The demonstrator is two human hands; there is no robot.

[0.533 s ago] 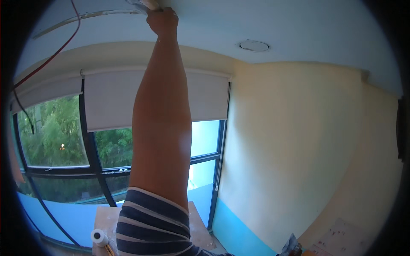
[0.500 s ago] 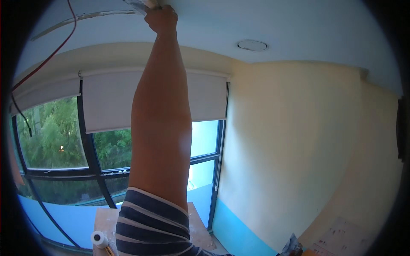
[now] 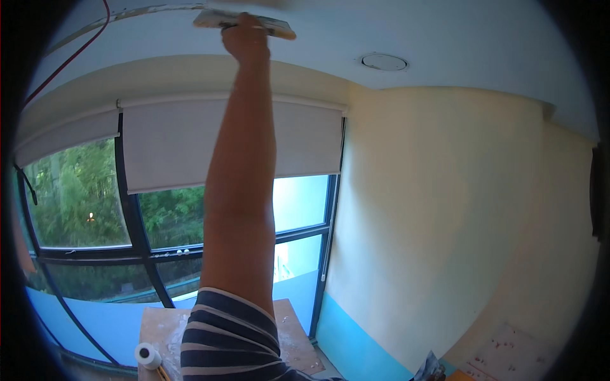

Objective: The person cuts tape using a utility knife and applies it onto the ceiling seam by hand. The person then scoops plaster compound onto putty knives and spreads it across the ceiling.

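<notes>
Grey with tan ends, a wide flat blade (image 3: 277, 26) sits in the raised hand (image 3: 246, 43), fingers (image 3: 246, 21) curled round it.

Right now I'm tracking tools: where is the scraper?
In the head view, the scraper is near the top, left of centre, in the raised hand, left of the round ceiling fixture.

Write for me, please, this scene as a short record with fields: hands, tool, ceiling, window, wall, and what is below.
Left hand: raised overhead, gripping a wide flat tool
Right hand: not in view
Tool position: at the ceiling; contact cannot be told
Ceiling details: round fitting right of the tool; red cable at left
Window: pale blinds partly lowered, greenery outside
Wall: cream, turquoise lower part
Below: white roll near the left edge of a brown board
</notes>
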